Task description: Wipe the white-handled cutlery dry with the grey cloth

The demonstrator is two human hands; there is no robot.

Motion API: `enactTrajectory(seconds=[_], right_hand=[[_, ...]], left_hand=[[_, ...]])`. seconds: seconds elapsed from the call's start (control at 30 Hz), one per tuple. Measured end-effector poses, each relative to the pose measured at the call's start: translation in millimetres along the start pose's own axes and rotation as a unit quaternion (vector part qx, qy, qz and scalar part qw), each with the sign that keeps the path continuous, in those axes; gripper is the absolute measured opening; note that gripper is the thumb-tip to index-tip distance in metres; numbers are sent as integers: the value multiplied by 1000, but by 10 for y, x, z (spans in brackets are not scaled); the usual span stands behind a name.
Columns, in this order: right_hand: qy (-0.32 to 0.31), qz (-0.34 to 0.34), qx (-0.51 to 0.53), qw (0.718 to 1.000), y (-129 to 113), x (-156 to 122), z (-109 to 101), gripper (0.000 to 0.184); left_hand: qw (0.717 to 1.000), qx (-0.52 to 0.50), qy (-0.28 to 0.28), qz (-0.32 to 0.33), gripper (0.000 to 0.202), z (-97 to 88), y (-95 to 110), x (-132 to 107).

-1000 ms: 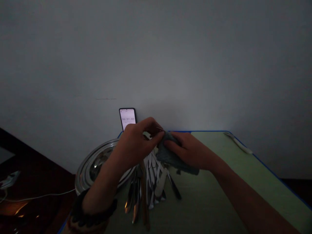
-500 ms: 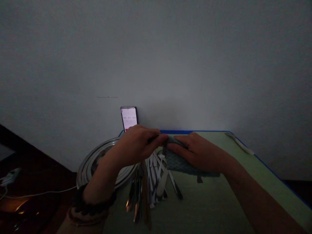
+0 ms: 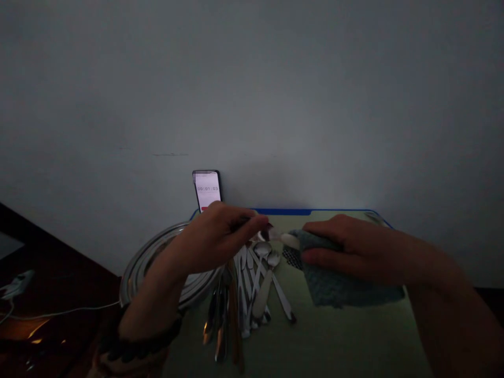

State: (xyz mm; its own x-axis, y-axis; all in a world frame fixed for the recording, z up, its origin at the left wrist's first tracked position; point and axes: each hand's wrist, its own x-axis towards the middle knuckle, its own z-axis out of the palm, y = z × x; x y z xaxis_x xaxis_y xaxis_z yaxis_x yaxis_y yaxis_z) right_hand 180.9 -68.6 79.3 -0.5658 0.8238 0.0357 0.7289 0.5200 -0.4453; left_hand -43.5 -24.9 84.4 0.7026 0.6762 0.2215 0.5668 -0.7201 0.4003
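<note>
My left hand (image 3: 218, 233) pinches the metal end of a pale-handled piece of cutlery (image 3: 290, 241) between thumb and fingers. Its head is partly hidden by the fingertips, so its exact kind is unclear. My right hand (image 3: 350, 249) is closed on a grey-green cloth (image 3: 338, 289), folded around the far end of that handle. Below the hands, on the pale green tabletop (image 3: 334, 341), lies a bunch of metal spoons (image 3: 263, 249) and other cutlery. Dark-handled pieces (image 3: 216, 315) and brown chopsticks (image 3: 236, 325) lie at its left side.
A round metal tray (image 3: 134, 268) is at the left, partly behind my left forearm. A phone (image 3: 208, 190) showing a timer leans on the wall behind. Another utensil (image 3: 373, 216) lies at the far right corner, mostly covered by my right hand. A white cable (image 3: 71, 311) runs at left.
My right hand and the cloth have moved right, away from my left hand, baring part of the pale handle. My left hand has stayed nearly in place.
</note>
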Motion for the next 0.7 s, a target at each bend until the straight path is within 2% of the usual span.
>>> enactTrajectory(seconds=[0.07, 0.17, 0.3, 0.47, 0.57, 0.7], right_hand=[[18, 2, -26, 1000, -27, 29, 45, 32], [48, -7, -40, 998, -45, 108, 126, 31], [76, -11, 3, 997, -58, 211, 199, 27], [107, -17, 44, 993, -104, 278, 244, 25], [91, -6, 39, 995, -126, 261, 220, 29], [65, -21, 33, 997, -127, 182, 125, 28]], left_hand=[[1000, 22, 3, 20, 40, 76, 100, 27], [994, 86, 47, 47, 42, 182, 205, 62], [991, 103, 67, 46, 44, 235, 184, 84], [990, 113, 64, 48, 43, 186, 77, 83], [991, 103, 60, 61, 41, 107, 38, 53], [994, 74, 72, 38, 40, -36, -11, -9]])
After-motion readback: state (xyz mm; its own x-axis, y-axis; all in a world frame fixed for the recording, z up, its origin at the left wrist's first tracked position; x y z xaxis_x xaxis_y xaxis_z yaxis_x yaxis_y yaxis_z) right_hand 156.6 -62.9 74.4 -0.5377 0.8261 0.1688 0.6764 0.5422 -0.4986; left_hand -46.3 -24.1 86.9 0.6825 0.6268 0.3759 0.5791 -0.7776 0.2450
